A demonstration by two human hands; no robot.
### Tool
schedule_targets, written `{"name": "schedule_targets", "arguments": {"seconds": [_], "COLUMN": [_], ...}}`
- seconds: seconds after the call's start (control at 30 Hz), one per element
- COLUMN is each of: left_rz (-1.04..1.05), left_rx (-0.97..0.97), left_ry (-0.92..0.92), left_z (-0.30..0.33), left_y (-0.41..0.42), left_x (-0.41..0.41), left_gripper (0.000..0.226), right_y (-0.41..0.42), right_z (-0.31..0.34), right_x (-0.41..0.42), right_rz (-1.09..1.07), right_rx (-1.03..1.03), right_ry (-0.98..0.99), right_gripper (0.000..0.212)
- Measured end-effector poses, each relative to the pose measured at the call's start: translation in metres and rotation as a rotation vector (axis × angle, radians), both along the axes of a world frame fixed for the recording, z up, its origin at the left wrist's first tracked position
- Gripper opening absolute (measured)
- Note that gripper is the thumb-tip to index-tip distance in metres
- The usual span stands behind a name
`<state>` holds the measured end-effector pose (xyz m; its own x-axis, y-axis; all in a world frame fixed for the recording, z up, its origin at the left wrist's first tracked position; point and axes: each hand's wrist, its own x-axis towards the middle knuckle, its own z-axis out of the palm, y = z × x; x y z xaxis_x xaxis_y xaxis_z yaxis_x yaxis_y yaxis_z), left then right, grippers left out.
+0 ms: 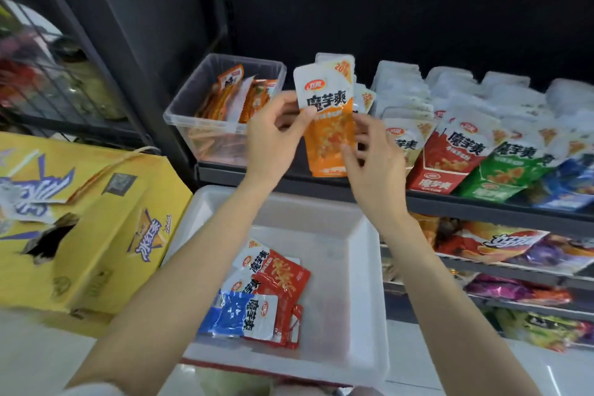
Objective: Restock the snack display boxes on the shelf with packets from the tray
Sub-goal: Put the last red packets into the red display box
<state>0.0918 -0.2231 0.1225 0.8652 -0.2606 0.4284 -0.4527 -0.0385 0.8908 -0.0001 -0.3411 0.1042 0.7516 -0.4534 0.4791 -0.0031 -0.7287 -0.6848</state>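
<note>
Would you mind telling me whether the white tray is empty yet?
Not empty. The white tray holds a small pile of red packets and a blue packet, with most of its floor bare.

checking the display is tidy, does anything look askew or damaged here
The yellow carton left of the tray has a ragged torn hole in its side. The packets in the tray lie in a loose, overlapping heap. Nothing looks spilled.

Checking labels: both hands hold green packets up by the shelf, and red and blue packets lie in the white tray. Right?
Not quite. The head view shows the packets held by the left hand and right hand are orange, not green. Red and blue packets do lie in the white tray.
</note>
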Motion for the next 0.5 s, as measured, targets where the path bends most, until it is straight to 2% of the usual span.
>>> {"name": "schedule_targets", "arguments": {"seconds": [0.1,0.3,0.4,0.5], "left_rz": [-0.073,-0.119,-0.071,-0.066], "left_rx": [-0.02,0.087,0.214,0.383], "left_ry": [0.046,0.132,0.114,0.057], "left_z": [0.003,-0.018,-0.027,-0.033], "left_y": [-0.022,-0.039,-0.035,-0.034], "left_x": [0.026,0.047,0.045,0.042], "left_gripper": [0.013,0.021,0.037,0.064], "right_y": [-0.004,-0.004,-0.002,-0.002], "right_z": [0.001,-0.021,-0.021,-0.022], "right_x": [0.014,0.011,0.01,0.011], "right_rz": [-0.044,-0.058,-0.061,-0.066], "right_rx": [-0.15,-0.281,-0.335,-0.332], "right_ry": [0.042,0.244,0.345,0.377], "right_gripper": [0.047,0.052,0.056,0.055]}}
